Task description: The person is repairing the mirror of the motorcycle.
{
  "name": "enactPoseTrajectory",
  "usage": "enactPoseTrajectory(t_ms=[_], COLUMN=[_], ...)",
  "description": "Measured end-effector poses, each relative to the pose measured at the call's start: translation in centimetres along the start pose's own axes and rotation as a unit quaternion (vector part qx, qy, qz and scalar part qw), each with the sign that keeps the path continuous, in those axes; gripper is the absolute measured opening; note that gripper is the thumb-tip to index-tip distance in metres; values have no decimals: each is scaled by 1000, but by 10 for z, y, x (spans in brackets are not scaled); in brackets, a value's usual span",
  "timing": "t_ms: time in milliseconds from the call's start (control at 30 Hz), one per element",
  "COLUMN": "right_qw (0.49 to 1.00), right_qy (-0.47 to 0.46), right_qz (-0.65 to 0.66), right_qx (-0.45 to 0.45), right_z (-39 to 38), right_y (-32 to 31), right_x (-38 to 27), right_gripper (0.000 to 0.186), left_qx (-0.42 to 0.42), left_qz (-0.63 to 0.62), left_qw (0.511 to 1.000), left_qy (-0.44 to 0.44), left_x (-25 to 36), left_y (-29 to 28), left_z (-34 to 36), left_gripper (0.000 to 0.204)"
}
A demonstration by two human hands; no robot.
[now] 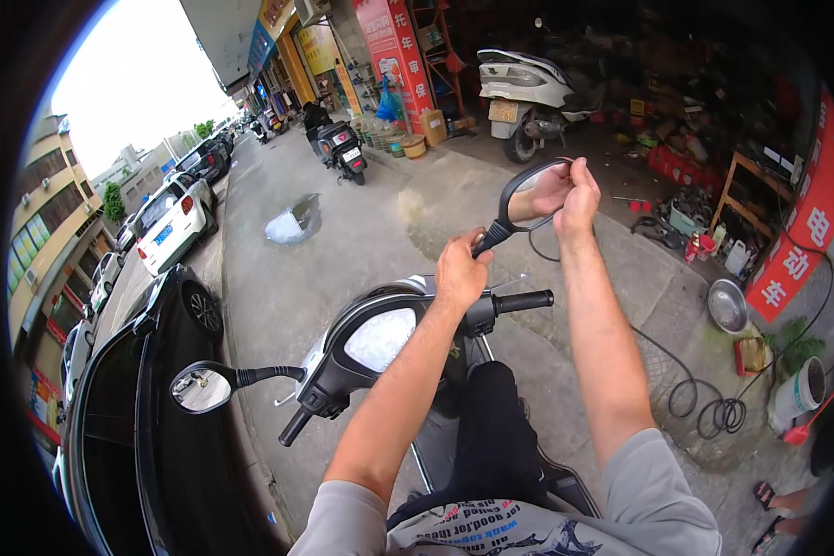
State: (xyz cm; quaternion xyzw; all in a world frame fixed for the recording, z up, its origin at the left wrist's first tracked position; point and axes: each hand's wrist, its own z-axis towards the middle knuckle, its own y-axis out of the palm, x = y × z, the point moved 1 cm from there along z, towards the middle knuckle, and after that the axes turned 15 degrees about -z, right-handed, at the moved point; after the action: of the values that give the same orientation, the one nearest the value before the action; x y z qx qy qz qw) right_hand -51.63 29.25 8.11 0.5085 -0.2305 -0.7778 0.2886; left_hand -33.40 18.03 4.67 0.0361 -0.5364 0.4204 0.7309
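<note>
A black scooter mirror (525,196) is held up above the right side of the handlebar. My left hand (461,269) is closed around the lower part of its stem. At the mirror head's far right edge, my right hand (576,198) grips the rim, and its palm reflects in the glass. Below my arms is the scooter's handlebar cover with its dash (381,339). The right handlebar grip (525,301) points out under the raised mirror. On the left side, the other mirror (202,389) sits on its stem. Whether the held mirror's stem end touches its mount is hidden by my left hand.
A black car (125,398) stands close on the left. Ahead are a parked dark scooter (341,148) and a white scooter (534,93) by a cluttered workshop. A metal bowl (727,306), coiled black hose (718,412) and bucket (799,389) lie at right; a person's sandalled feet (771,519) show lower right.
</note>
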Motion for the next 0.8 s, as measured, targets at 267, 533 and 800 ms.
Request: enactPoseTrajectory(t_ms=[267,533,800], right_qw=[1000,999,996], right_qy=[-9,-28,-24], right_qz=[-8,3,-28], right_qx=[27,43,75], right_z=[0,-5,-9], right_y=[2,8,11], right_x=[6,3,-1], right_gripper=[26,28,29], left_qx=[22,59,64], left_qz=[73,57,53], left_qw=[997,994,995], left_qy=[21,74,56], left_x=[-7,-16,-14], left_y=[19,20,20], left_z=[9,14,15], left_gripper=[32,25,25])
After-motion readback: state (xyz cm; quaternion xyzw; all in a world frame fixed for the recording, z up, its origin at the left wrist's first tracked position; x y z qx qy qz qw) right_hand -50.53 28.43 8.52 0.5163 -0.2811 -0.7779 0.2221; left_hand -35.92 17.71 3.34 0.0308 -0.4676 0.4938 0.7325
